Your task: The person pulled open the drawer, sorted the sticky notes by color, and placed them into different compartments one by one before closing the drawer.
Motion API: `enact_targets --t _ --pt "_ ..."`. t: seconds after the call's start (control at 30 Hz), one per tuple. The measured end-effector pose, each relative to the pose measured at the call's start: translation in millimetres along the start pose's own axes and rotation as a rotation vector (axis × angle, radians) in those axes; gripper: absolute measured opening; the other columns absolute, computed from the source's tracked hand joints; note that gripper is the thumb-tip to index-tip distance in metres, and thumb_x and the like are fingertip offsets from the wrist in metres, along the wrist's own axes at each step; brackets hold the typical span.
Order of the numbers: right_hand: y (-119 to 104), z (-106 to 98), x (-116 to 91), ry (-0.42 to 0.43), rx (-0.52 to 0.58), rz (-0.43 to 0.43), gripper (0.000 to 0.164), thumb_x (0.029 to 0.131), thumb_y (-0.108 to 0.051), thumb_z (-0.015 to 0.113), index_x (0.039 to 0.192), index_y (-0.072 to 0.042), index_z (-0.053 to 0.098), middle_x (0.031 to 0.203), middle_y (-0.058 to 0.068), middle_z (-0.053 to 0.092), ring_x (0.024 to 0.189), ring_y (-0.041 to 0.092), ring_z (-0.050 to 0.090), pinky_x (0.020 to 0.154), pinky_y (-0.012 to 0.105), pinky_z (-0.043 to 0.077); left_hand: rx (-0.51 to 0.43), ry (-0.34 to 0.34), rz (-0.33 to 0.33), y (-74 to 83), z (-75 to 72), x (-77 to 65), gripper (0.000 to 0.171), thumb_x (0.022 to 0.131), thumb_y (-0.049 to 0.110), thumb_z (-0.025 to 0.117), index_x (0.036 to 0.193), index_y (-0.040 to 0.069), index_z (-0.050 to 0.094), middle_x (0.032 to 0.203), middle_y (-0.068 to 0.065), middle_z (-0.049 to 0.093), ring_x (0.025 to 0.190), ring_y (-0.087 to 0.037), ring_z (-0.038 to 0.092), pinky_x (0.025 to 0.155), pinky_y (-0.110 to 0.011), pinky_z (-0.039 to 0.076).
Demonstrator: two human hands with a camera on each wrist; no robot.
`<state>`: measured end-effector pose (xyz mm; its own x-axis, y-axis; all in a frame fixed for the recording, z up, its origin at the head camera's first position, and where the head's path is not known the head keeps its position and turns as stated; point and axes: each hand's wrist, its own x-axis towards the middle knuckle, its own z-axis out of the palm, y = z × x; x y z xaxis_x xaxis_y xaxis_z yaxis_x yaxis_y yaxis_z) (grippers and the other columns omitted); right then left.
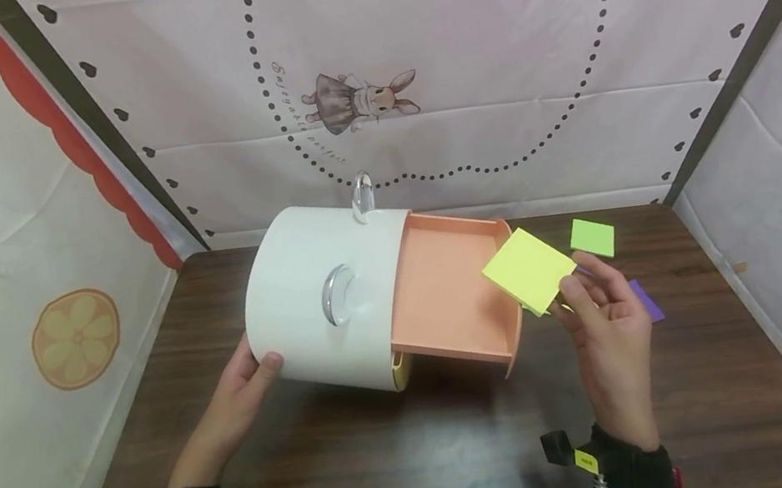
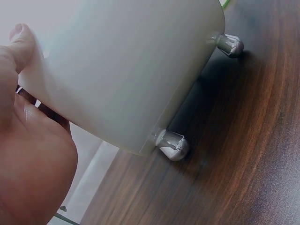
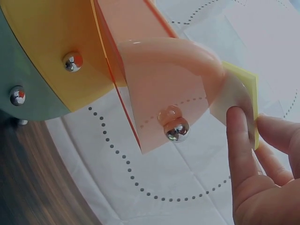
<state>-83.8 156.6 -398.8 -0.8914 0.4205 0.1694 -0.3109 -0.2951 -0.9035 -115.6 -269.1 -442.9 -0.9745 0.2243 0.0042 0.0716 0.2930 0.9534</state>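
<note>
A white rounded storage box (image 1: 323,296) with silver feet stands on the table, its peach drawer (image 1: 443,287) pulled out to the right. My left hand (image 1: 232,398) grips the closed left end of the box, thumb on the white shell. In my right hand (image 1: 610,329), thumb and fingers pinch a yellow sticky-note pad (image 1: 527,267) by its corner. The pad overlaps the front of the peach drawer in the head view. The right wrist view shows a yellow drawer (image 3: 47,33) and a green drawer (image 3: 21,79), both pushed in, each with a round silver knob.
Beyond my right hand lies a light green sticky-note pad (image 1: 592,237). A purple pad (image 1: 646,301) is partly hidden behind that hand. A printed cloth (image 1: 480,28) rises behind the wooden table (image 1: 393,463), with more cloth on both sides.
</note>
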Motion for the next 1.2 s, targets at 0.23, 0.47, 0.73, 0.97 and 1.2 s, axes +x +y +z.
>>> enact_targets --t 0.23,0.47,0.73,0.97,1.2 --pt "1.4 2.5 -0.7 -0.015 0.037 0.005 0.043 0.088 -0.005 0.069 0.128 0.001 0.056 0.110 0.026 0.059 0.093 0.031 0.063 0.080 0.039 0.055 0.001 0.002 -0.017 1.5 -0.4 -0.1 0.060 0.100 0.035 0.051 0.150 0.041 0.019 0.152 0.012 0.028 0.137 -0.017 0.031 0.106 -0.052 0.031" --pt "3.5 3.3 -0.9 -0.006 0.052 0.009 0.043 0.087 -0.004 0.069 0.128 0.002 0.056 0.106 0.024 0.059 0.091 0.030 0.063 0.078 0.038 0.056 0.015 0.010 -0.006 -3.2 -0.6 0.8 0.060 0.100 0.035 0.051 0.150 0.041 0.020 0.152 0.009 0.029 0.135 -0.019 0.033 0.105 -0.052 0.032" --pt "3.9 5.9 -1.9 -0.014 0.047 0.016 0.043 0.088 -0.004 0.069 0.128 0.002 0.056 0.107 0.024 0.059 0.094 0.030 0.062 0.079 0.037 0.056 0.021 0.000 0.002 -2.5 -1.1 -1.3 0.061 0.100 0.034 0.050 0.151 0.040 0.018 0.154 0.008 0.026 0.136 -0.021 0.032 0.105 -0.053 0.032" --pt "4.2 7.8 -2.8 -0.017 0.041 0.025 0.043 0.088 -0.006 0.070 0.128 0.000 0.057 0.108 0.024 0.059 0.094 0.031 0.061 0.081 0.038 0.055 0.007 0.004 0.003 -2.7 -1.0 -0.5 0.059 0.100 0.033 0.051 0.150 0.040 0.019 0.152 0.011 0.028 0.136 -0.017 0.033 0.106 -0.049 0.031" --pt "4.2 9.4 -3.7 -0.020 0.002 0.024 0.043 0.088 -0.010 0.070 0.128 -0.003 0.057 0.112 0.026 0.057 0.098 0.032 0.061 0.082 0.038 0.055 0.012 0.012 -0.012 -3.2 -0.9 -0.3 0.060 0.100 0.036 0.051 0.150 0.041 0.019 0.153 0.010 0.028 0.137 -0.018 0.032 0.106 -0.051 0.032"
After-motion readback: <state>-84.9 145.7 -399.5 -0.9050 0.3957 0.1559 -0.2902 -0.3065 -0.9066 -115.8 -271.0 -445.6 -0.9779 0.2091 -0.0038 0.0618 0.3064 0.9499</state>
